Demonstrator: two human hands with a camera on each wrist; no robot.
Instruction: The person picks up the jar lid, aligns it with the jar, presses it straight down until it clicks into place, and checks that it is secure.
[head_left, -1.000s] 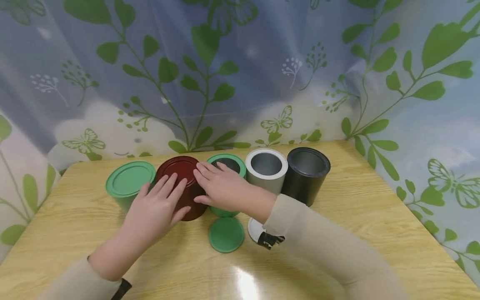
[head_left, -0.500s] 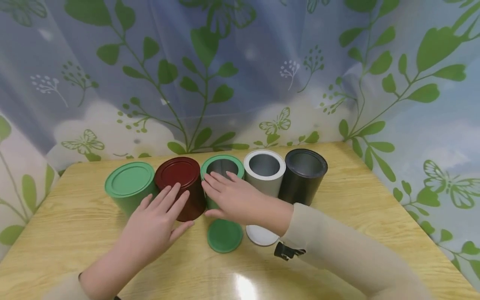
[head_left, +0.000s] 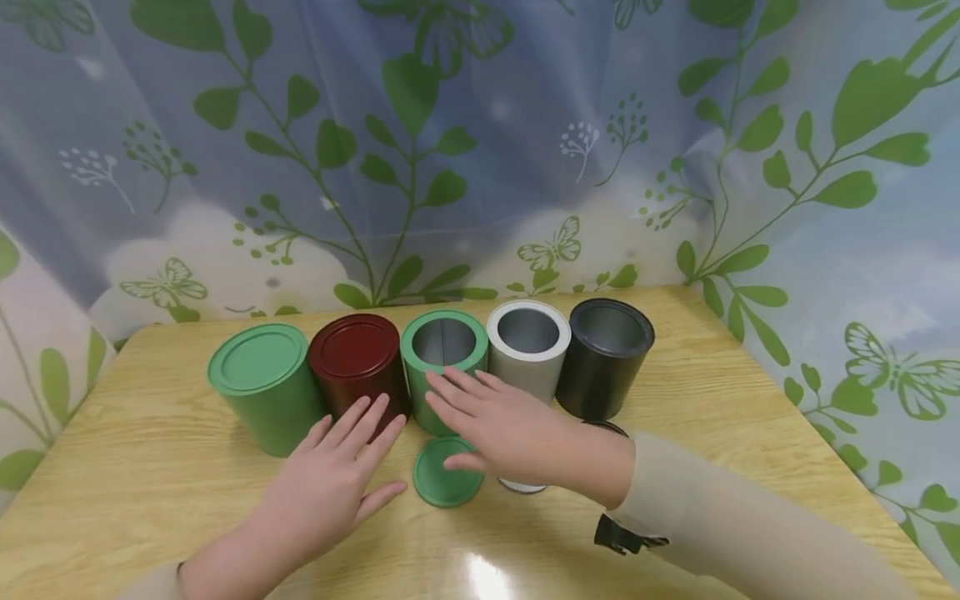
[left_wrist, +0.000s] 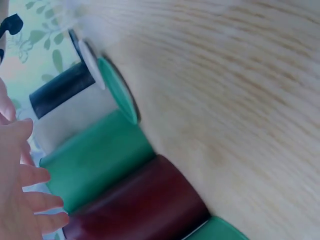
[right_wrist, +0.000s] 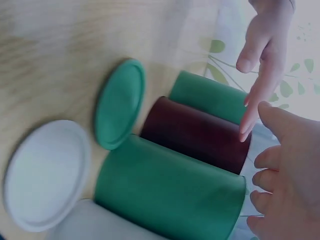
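In the head view, several cans stand in a row. My left hand, fingers straight and spread, overlaps the lower front of the dark red can, whose lid is on. My right hand is held out flat, fingertips overlapping the front of the open green can. Neither hand holds anything. Below the right thumb, a green lid lies on the table. A white lid lies beside it, mostly hidden by my right hand in the head view. Both wrist views show the hands near the can tops.
A lidded green can stands at the left end. To the right are an open white can and an open black can. A dark rim peeks out behind my right wrist. A patterned curtain hangs behind the wooden table.
Both hands have drawn back from the dark red can's lid toward the near side, the right hand also moving rightward. The cans and the green lid have stayed in place.
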